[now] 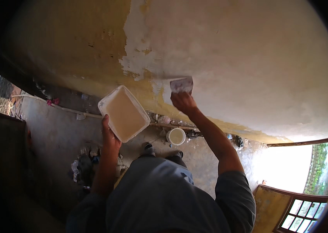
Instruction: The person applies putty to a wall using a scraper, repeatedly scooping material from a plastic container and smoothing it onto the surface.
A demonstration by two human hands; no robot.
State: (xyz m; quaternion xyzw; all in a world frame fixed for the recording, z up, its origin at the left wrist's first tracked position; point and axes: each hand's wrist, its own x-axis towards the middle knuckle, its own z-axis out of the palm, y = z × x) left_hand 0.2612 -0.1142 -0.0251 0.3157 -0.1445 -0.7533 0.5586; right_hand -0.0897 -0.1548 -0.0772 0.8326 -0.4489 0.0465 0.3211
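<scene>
My left hand (pixel 111 136) grips the lower left edge of a white rectangular tub (pixel 147 121), thumb over its rim. Smooth beige filler paste (pixel 124 112) covers the tub's inside. Up and to the right, my right hand (pixel 183 101) is closed around the near end of a flat putty knife (pixel 182 84), whose broad, smeared blade lies at the wall. The wall (pixel 241 58) there wears a pale skim coat. Left of a ragged edge, yellow old paint (pixel 74 46) still shows, with a yellow strip along the bottom too.
Below the wall, a round white bucket (pixel 176 136) with pale contents stands on the concrete floor (pixel 55 128). A long pole (pixel 71 110) lies along the left. Dark bags and litter (pixel 84 167) sit by my left arm. A bright doorway (pixel 284 167) and barred window (pixel 303 213) are at right.
</scene>
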